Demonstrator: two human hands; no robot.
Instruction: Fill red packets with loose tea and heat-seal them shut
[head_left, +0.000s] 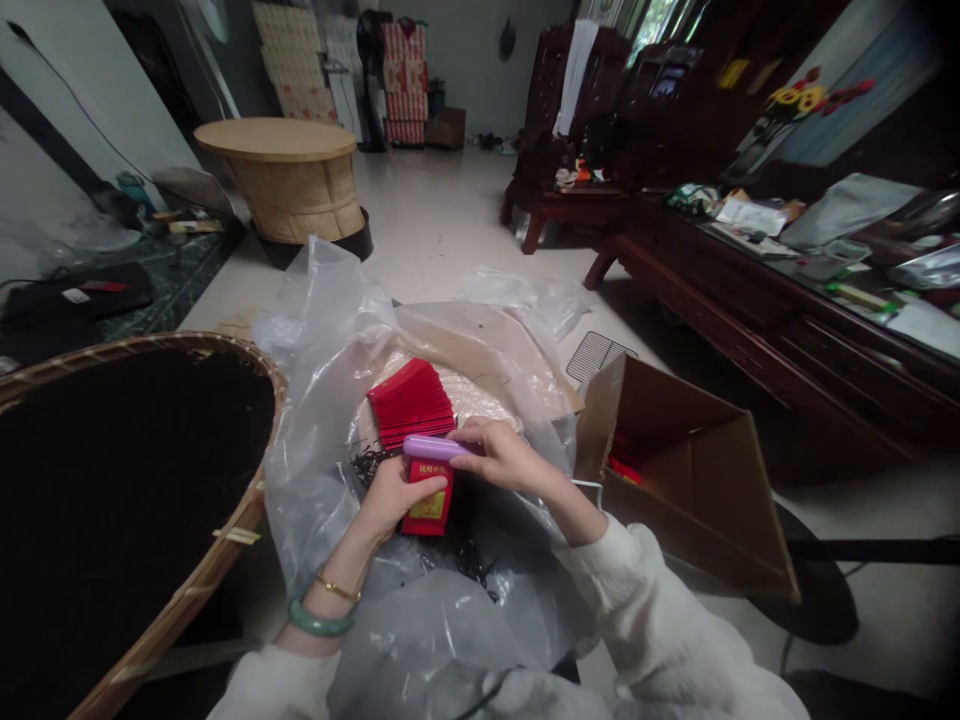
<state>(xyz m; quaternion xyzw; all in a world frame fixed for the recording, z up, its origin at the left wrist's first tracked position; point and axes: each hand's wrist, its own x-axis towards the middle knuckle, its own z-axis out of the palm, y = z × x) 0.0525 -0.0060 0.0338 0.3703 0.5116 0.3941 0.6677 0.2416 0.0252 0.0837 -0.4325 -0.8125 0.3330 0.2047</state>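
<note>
Red and gold, a small packet [427, 505] is sitting upright in the left hand [390, 495], whose fingers are curling closed around its side. The right hand [504, 458] is pinching a purple tool [435, 447] across the packet's top, fingers shut on its end. Both are hovering over a clear plastic bag [322, 400] holding dark loose leaves [371, 462] and a stack of red packets [411, 402]. A woven tray [247, 510] is lying to the left, a cardboard box [690, 480] to the right.

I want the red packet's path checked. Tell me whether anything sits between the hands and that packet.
Nothing does. The left hand already grips the red packet, and the right hand holds the purple tool across its top edge.
</note>
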